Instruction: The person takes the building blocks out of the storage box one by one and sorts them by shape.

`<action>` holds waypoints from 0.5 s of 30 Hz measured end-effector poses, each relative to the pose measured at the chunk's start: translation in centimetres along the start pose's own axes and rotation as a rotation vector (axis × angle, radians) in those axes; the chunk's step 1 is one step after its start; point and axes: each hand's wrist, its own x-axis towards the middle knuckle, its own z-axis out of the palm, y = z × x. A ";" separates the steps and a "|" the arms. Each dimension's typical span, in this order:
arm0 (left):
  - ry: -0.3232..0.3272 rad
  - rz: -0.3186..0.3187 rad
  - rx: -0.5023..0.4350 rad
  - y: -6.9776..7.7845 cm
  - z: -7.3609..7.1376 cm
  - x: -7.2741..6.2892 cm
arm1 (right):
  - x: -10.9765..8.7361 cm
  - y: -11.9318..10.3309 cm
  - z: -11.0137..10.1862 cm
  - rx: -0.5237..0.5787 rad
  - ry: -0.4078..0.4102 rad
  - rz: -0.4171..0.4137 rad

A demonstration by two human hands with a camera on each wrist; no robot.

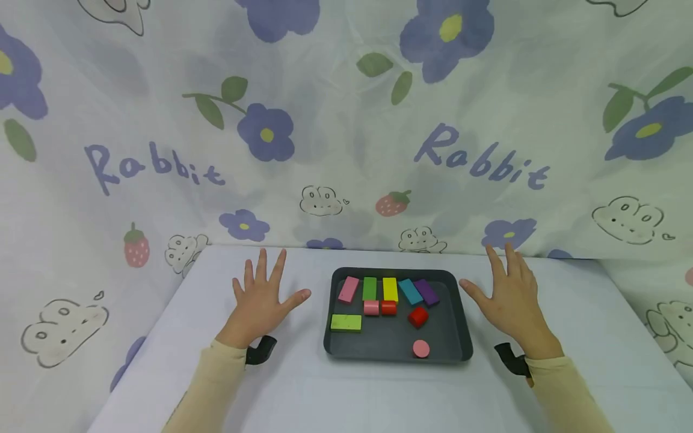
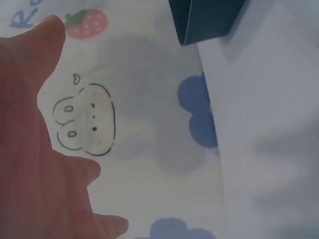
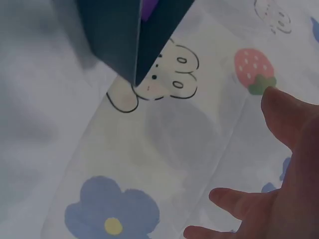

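A dark grey tray (image 1: pixel 373 349) lies between the two hands. Along its back sit a pink block (image 1: pixel 349 289), a green block (image 1: pixel 370 288), a yellow block (image 1: pixel 390 290), a blue block (image 1: pixel 411 292) and a purple block (image 1: pixel 427 292). Before them are a pink cylinder (image 1: pixel 371 308) and a red cylinder (image 1: pixel 388 308), with another red piece (image 1: pixel 418 317) to the right. A lime block (image 1: pixel 346 323) is at the left, a pink round piece (image 1: pixel 421 349) near the front. My left hand (image 1: pixel 258 305) and right hand (image 1: pixel 511 300) flank the tray, fingers spread, holding nothing.
The tray stands on a white tabletop (image 1: pixel 303 397). Behind the table's back edge hangs a cloth (image 1: pixel 346 150) printed with flowers, rabbits and strawberries. Each wrist wears a black mount, the left one (image 1: pixel 262 350) and the right one (image 1: pixel 512 359).
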 end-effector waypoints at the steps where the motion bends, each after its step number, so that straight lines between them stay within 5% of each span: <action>1: -0.001 0.001 -0.008 0.1 0.3 -0.1 | 0.0 -0.1 0.2 0.007 0.001 0.000; 15: -0.045 0.035 -0.133 2.8 3.1 -0.7 | 0.4 -2.3 1.7 0.088 -0.039 -0.032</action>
